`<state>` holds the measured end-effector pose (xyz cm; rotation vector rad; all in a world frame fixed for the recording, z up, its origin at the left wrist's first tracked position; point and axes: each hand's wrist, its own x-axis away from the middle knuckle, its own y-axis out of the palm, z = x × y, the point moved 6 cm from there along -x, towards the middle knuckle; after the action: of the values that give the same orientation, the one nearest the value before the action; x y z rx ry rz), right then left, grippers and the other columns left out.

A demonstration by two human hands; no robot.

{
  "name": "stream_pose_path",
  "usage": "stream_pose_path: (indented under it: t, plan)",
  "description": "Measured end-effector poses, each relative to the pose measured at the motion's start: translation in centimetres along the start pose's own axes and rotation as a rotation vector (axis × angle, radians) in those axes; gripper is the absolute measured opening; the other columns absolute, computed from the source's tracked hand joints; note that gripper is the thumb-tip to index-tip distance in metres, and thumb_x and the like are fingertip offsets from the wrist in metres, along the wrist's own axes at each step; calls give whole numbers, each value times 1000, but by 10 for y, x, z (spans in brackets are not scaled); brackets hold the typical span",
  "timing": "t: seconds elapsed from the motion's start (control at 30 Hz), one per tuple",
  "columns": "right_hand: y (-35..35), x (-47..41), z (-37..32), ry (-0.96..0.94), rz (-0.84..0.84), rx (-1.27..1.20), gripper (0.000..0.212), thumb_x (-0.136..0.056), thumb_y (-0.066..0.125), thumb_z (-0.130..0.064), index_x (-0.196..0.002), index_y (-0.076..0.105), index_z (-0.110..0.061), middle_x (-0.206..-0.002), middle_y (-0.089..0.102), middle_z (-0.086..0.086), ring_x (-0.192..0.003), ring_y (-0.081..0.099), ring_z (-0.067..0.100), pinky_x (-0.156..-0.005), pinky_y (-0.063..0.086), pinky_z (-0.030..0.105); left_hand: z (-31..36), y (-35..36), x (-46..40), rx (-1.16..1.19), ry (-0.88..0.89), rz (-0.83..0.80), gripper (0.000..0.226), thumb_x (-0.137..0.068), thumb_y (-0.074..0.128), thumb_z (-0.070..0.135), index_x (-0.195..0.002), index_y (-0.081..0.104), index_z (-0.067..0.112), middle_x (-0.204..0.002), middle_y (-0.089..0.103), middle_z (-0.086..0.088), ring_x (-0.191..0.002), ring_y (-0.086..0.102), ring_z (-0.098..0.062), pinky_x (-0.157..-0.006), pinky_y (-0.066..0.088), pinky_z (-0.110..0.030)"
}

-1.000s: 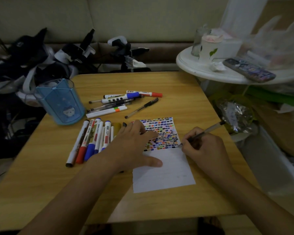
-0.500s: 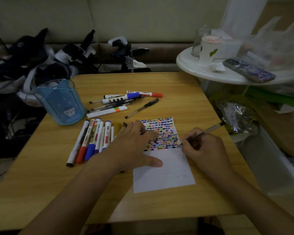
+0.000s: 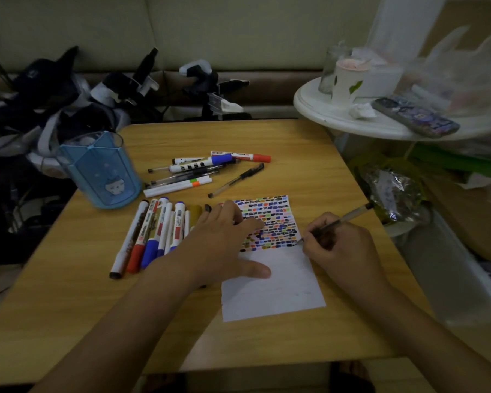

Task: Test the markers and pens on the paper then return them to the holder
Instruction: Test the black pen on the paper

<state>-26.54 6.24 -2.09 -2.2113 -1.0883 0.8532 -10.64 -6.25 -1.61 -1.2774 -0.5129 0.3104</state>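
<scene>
Right hand (image 3: 343, 245) pinches a clear-barrel pen (image 3: 335, 222), tip at the right edge of the paper (image 3: 272, 287), on the lowest row of colour dabs; left hand (image 3: 224, 245) lies flat with fingers spread, pressing the sheet down. Upper half of paper is filled with test marks, lower half blank, so testing looks well underway. Blue holder (image 3: 99, 171) at the table's far left looks empty; marker row (image 3: 153, 234) beside it and a loose pile (image 3: 201, 168) behind both lie on the table, returns not begun. Marker labels too blurred to read
</scene>
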Motion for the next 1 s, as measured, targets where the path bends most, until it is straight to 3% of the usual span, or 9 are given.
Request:
stream_pose_path:
  t: [0.23,0.4,0.57,0.9,1.0]
  plan:
    - [0,1,-1,0,-1,-3,11,-87,71,-24,-81,65,-30,-63,66,-12,-68,64,1,-53,49,21,0,0,1,-4,5,2,90,-74,55,80,-151,23,45,-137,26,2,-128,26,-19,-101,25,-32]
    - [1,0,-2,-20,-27,11,10,-88,70,-24,-81,65,-29,-64,66,-13,-70,63,0,-52,44,14,0,0,1,-10,2,-6,90,-75,55,80,-151,23,44,-139,25,2,-130,26,-19,-104,26,-34]
    - [0,0,1,13,2,8,7,-86,70,-26,-81,66,-27,-63,66,-11,-69,63,1,-55,49,25,1,-1,0,-7,1,-12,91,-75,55,80,-151,22,44,-139,24,2,-131,25,-19,-105,26,-33]
    - [2,1,-2,-8,-30,-4,9,-89,70,-23,-81,67,-24,-65,67,-11,-67,63,0,-51,43,12,-1,1,0,-16,-1,-2,91,-74,54,81,-151,23,44,-137,25,2,-129,26,-19,-104,26,-34]
    - [0,0,-1,-7,-4,-6,8,-88,70,-24,-80,67,-24,-63,66,-11,-65,63,2,-50,43,13,-1,1,0,-13,4,-3,91,-75,54,81,-151,22,44,-137,24,2,-129,25,-19,-105,26,-34]
